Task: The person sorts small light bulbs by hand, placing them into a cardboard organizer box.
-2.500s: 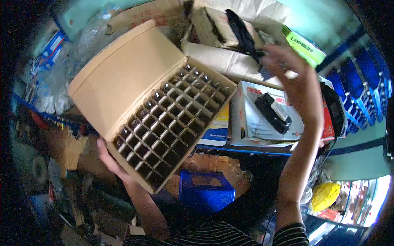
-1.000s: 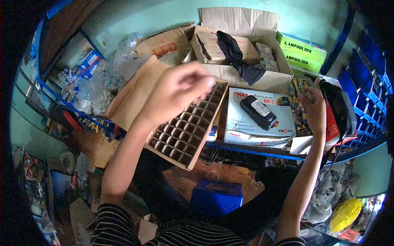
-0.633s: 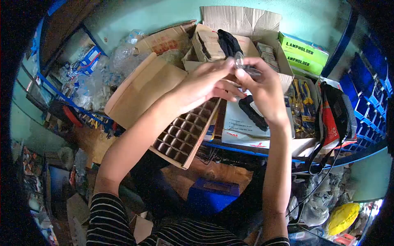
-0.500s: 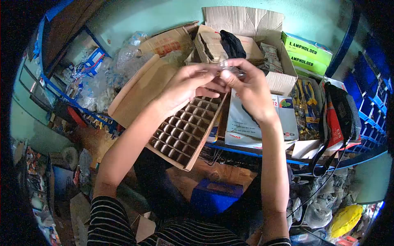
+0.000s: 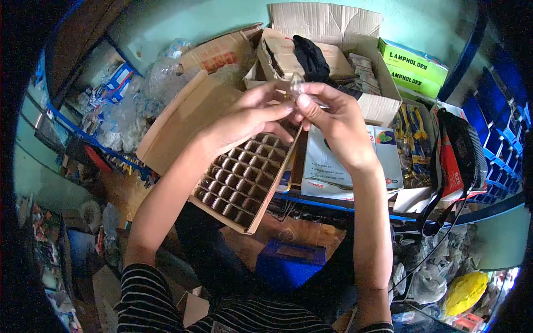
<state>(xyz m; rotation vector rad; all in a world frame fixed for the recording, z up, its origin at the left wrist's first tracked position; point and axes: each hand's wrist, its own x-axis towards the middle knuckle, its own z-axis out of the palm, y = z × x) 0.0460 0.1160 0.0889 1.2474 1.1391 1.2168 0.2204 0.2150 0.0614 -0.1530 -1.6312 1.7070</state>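
Observation:
A small clear, bulb-like glass piece (image 5: pixel 297 84) stands up between the fingertips of both hands. My right hand (image 5: pixel 330 114) pinches it with thumb and index finger. From the other side, my left hand (image 5: pixel 250 119) meets it with bent fingers; where its fingertips press is partly hidden. Below the hands lies an open cardboard box (image 5: pixel 259 225) with a grid of small square compartments, its lid folded back to the left. The compartments in view look dark inside. A white printed box (image 5: pixel 327 169) sits beneath my right hand.
Behind stand an open carton (image 5: pixel 383 111) with a black cloth (image 5: pixel 311 58) and green lampholder boxes (image 5: pixel 413 58). Clear plastic bags (image 5: pixel 161 75) pile up at the left. A black strapped bag (image 5: pixel 461 144) hangs at the right. A blue box (image 5: pixel 291 263) is below.
The glass piece shows more clearly above the fingertips. My left hand has shifted slightly left and down, and the whole view has moved a little.

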